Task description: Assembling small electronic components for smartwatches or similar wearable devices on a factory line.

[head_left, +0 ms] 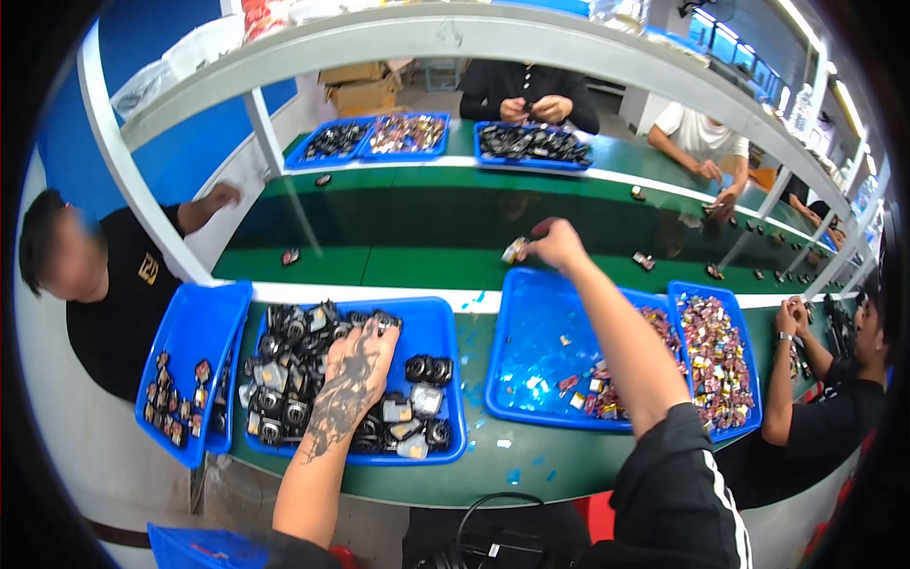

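My left hand (pixel 363 356), tattooed up the wrist, reaches into a blue tray (pixel 459 379) of small black camera-like units. Its fingers close over a black camera-like unit (pixel 386 321) near the tray's far edge; the grip is partly hidden. Pale grey-and-clear pieces lie among the units. My right hand (pixel 557 245) is stretched over the far green belt, fingers closed at a small yellow-and-silver part (pixel 515 250). Below that arm is a second blue tray (pixel 502 351), with small red-and-yellow parts (pixel 611 394) heaped on its right side.
Another blue tray (pixel 755 398) of red-and-yellow parts stands to the right. A tilted blue tray (pixel 180 322) leans at left. Loose parts dot the belt (pixel 417 237). A white shelf frame (pixel 455 36) crosses overhead. Several people work around the line, one close at left.
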Tool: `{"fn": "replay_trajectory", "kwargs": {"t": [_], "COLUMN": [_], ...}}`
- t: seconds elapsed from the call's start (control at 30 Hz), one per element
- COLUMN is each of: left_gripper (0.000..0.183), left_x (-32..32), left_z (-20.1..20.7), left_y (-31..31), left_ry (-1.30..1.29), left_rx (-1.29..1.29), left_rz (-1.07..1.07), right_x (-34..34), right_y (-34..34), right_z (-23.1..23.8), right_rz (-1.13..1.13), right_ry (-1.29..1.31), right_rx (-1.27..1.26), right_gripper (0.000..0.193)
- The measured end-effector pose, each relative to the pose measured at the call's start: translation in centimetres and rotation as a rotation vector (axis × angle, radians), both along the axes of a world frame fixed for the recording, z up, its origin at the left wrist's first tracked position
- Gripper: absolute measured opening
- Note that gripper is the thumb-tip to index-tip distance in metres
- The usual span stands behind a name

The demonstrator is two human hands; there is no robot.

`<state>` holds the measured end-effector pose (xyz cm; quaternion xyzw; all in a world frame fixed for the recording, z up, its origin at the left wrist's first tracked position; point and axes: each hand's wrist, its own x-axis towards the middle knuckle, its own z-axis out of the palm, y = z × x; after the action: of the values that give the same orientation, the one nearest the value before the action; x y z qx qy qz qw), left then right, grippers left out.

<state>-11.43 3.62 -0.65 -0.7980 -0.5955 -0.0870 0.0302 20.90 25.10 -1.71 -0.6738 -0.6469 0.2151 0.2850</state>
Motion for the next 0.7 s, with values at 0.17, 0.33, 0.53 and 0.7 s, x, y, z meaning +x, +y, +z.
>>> {"fn": "replay_trajectory", "kwargs": {"t": [0.17, 0.33, 0.53, 0.7], "left_gripper": [0.031, 0.019, 0.02, 0.02], "left_x": [0.1, 0.6, 0.5, 7.4], "left_z": [1.5, 3.1, 5.6, 3.8], "left_y": [-0.3, 0.3, 0.3, 0.5], "left_ry": [-0.04, -0.049, -0.503, -1.602], "left_rx": [-0.128, -0.231, -0.183, -0.565], "left_rz": [-0.016, 0.001, -0.213, -0.193], "right_x": [1.2, 4.7, 7.7, 6.6], "right_y": [0.4, -2.9, -14.7, -20.9], "right_z": [-2.4, 1.6, 6.6, 4.2], "right_rz": [-0.043, 0.073, 0.629, 0.59], "right_ry": [-0.103, -0.077, -0.259, -0.512], "right_rx": [-0.066, 0.167, 0.049, -0.077], "right_gripper": [0.044, 0.023, 0.011, 0.014]}}
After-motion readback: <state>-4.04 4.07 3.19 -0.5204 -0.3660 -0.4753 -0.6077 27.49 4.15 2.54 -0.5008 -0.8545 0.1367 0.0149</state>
